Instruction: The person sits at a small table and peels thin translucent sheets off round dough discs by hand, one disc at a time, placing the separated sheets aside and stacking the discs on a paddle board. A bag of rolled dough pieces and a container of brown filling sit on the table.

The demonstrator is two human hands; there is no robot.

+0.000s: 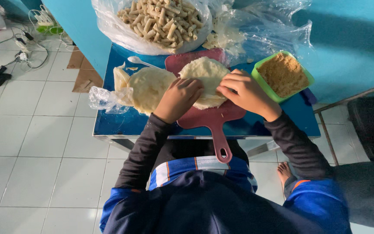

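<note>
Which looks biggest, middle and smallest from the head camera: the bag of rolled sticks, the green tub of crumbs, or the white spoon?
1. Bag of rolled sticks, the biggest, though the picture's top edge cuts it off.
2. Green tub of crumbs, clearly smaller.
3. White spoon, by far the smallest.

Beyond the hands: a clear plastic bag of pale rolled sticks (pixel 161 19). Right of them, a green square tub of brown crumbs (pixel 283 74). Far left, tangled cables (pixel 27 41) on white floor tiles (pixel 35 143).
</note>
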